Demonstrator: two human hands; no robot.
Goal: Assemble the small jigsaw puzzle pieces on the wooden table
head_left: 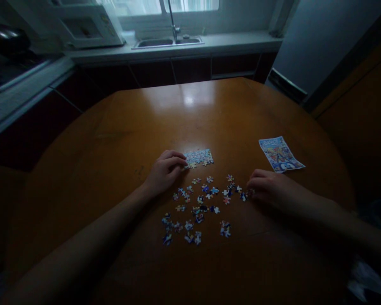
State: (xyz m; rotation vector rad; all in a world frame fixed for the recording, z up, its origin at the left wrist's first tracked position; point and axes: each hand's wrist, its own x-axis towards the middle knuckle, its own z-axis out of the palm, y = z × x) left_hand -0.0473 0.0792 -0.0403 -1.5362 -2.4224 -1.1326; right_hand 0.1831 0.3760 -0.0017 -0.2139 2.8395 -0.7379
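A partly joined jigsaw puzzle (198, 157) lies on the wooden table, its finished rows pale blue and its near edge uneven. My left hand (167, 170) rests at its left end, fingers lying loosely on the border. Loose puzzle pieces (200, 199) are scattered nearer to me, blue, white and reddish. To their right, my right hand (268, 186) is low over the table with its fingertips closed at a reddish puzzle piece (250, 192). The fingers partly cover that piece.
A creased picture sheet (281, 154) lies beyond my right hand. The round-ended table (184, 114) reaches toward a counter with a sink (168, 42). A white microwave (85, 27) stands at the back left, and a tall grey refrigerator (320, 46) at the right.
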